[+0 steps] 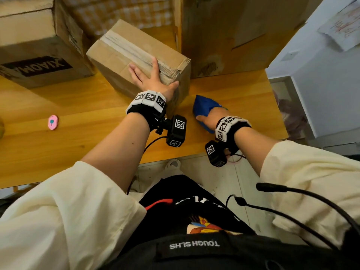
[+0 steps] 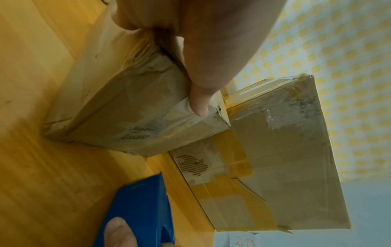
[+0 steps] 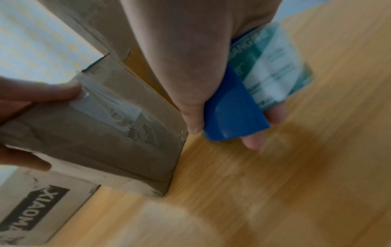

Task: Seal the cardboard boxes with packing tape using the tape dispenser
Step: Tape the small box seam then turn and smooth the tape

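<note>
A small cardboard box [image 1: 124, 55] with a clear taped seam along its top stands on the wooden table [image 1: 58, 145]. My left hand [image 1: 150, 78] lies flat on the box's near top corner, fingers spread and straight, and its thumb [image 2: 198, 103] rests on the taped end face. To the right of the box, my right hand [image 1: 212, 117] grips the blue tape dispenser [image 1: 204, 106] low over the table. The right wrist view shows the dispenser's blue body [image 3: 230, 113] and its tape roll [image 3: 273, 66] between thumb and fingers, close beside the box [image 3: 101, 142].
A larger box printed XIAOMI [image 1: 39, 45] sits at the back left. A tall taped box [image 1: 233, 36] stands at the back right, close behind the small one. A small pink object [image 1: 53, 122] lies at the left. The table's front edge [image 1: 194, 154] runs just under my wrists.
</note>
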